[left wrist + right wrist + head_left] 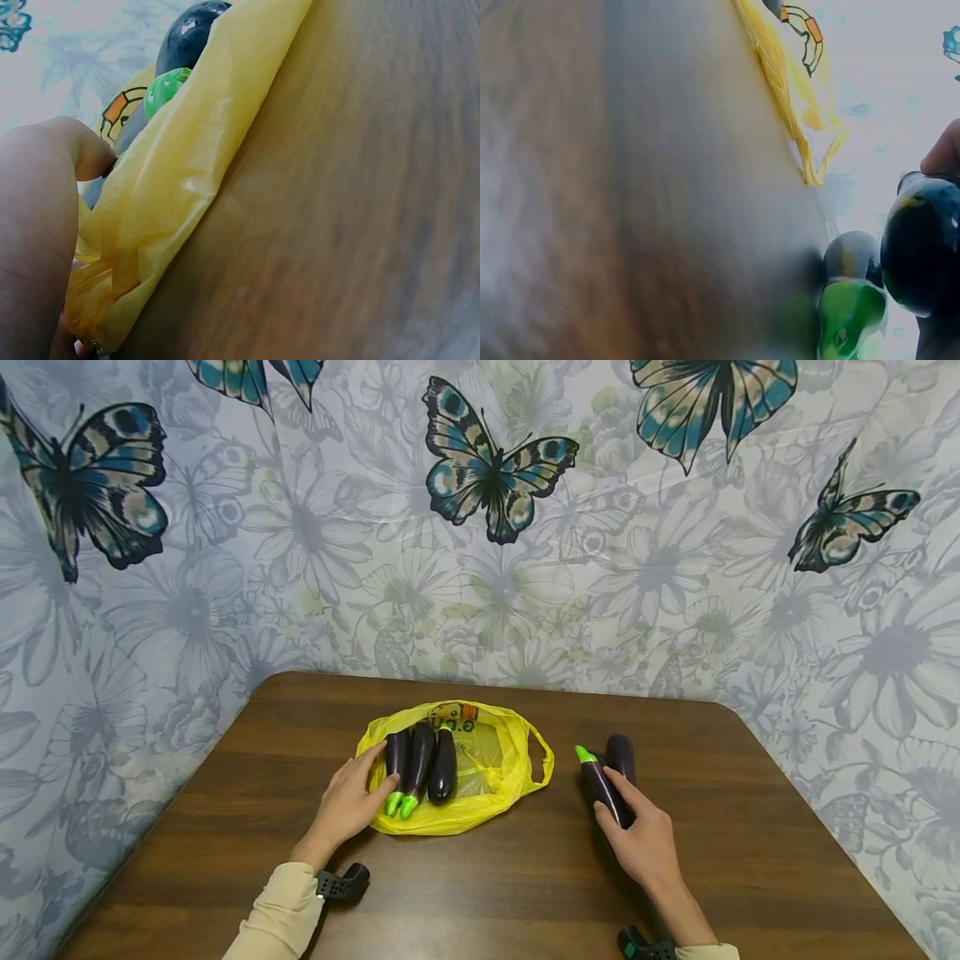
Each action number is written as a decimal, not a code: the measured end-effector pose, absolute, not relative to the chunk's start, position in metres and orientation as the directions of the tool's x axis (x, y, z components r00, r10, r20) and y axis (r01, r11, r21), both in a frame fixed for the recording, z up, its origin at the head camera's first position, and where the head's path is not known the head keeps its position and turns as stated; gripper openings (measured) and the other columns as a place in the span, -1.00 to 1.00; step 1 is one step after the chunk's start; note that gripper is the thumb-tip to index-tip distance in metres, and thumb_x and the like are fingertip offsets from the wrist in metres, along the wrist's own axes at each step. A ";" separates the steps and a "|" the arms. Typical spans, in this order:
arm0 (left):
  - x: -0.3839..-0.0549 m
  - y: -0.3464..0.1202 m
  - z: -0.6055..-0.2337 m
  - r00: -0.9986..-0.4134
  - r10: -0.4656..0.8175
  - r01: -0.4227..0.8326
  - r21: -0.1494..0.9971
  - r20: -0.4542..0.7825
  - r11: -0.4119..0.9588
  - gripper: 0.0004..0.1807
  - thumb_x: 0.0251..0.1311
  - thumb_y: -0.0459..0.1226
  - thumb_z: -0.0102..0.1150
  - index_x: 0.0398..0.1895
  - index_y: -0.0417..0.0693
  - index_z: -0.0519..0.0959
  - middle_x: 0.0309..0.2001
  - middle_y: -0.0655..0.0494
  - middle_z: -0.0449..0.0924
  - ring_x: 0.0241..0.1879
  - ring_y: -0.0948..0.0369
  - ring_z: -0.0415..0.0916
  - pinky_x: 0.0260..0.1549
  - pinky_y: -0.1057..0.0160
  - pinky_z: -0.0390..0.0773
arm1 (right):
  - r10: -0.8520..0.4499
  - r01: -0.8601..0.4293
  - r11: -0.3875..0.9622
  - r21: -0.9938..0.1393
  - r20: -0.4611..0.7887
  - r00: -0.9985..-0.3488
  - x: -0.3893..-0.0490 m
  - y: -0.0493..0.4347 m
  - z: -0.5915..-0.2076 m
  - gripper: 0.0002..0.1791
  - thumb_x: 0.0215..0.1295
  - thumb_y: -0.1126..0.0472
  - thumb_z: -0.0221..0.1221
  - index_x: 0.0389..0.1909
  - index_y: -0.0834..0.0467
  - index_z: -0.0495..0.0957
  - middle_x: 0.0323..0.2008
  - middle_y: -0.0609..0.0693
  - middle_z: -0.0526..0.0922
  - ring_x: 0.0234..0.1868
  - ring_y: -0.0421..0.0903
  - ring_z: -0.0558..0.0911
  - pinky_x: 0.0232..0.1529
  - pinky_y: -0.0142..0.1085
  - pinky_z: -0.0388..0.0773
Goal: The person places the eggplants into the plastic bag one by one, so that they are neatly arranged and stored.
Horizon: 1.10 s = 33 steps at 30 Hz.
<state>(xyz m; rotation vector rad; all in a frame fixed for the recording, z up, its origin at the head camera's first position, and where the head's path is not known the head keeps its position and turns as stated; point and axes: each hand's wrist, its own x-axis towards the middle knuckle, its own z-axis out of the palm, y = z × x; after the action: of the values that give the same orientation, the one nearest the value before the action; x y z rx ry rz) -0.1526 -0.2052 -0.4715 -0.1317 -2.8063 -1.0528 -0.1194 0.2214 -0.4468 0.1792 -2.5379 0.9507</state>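
A yellow plastic bag (480,814) lies spread open on the table, with three dark eggplants (442,768) inside, two with green ends toward me. My left hand (348,802) holds the bag's left rim, its thumb reaching inside beside the nearest eggplant; in the left wrist view the yellow film (172,172) bunches under the thumb. To the right of the bag, my right hand (641,839) grips an eggplant (600,785) with its green end pointing away. Another eggplant (621,753) lies beyond the fingers. In the right wrist view, an eggplant with a green end (851,319) sits below the held one.
The brown wooden table (480,902) reaches back to a wall covering (510,610) with butterflies and flowers. The bag's handle loop (542,760) sticks out toward the right hand. Black bands sit at the left wrist (343,883) and right wrist (645,946).
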 end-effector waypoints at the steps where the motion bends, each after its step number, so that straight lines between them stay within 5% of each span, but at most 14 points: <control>1: -0.153 -0.205 -0.471 -0.986 0.033 0.133 0.645 0.165 0.752 -0.25 0.48 -0.04 0.13 0.62 -0.09 0.16 0.56 -0.23 0.21 0.53 -0.30 0.11 0.53 -0.30 -0.06 | 0.024 -0.263 0.760 -0.595 0.430 -0.903 -0.120 0.221 -0.447 -0.42 0.33 0.23 0.32 0.38 0.07 0.53 0.25 0.27 0.63 -0.09 0.15 0.72 -0.28 -0.22 0.59; 19: -0.154 -0.206 -0.473 -0.986 0.033 0.132 0.649 0.163 0.749 -0.25 0.47 -0.05 0.14 0.61 -0.08 0.17 0.55 -0.21 0.23 0.53 -0.28 0.13 0.53 -0.30 -0.06 | 0.001 -0.259 0.764 -0.590 0.402 -0.916 -0.130 0.202 -0.442 -0.44 0.32 0.19 0.31 0.36 0.06 0.56 0.24 0.24 0.64 -0.14 0.12 0.66 -0.22 -0.17 0.51; 33: -0.153 -0.205 -0.473 -0.987 0.026 0.125 0.648 0.160 0.751 -0.24 0.46 -0.03 0.13 0.61 -0.09 0.17 0.56 -0.21 0.22 0.54 -0.27 0.10 0.52 -0.32 -0.05 | -0.022 -0.282 0.731 -0.621 0.392 -0.920 -0.140 0.181 -0.443 -0.44 0.34 0.20 0.31 0.37 0.09 0.55 0.25 0.19 0.65 0.13 0.15 0.70 0.02 0.05 0.59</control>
<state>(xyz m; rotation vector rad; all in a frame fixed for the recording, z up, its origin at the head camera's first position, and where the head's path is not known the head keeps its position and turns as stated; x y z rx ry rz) -0.1531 -0.2053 -0.4726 -0.1222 -2.8068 -1.0535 -0.1398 0.1806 -0.4433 0.2348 -2.5754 1.0075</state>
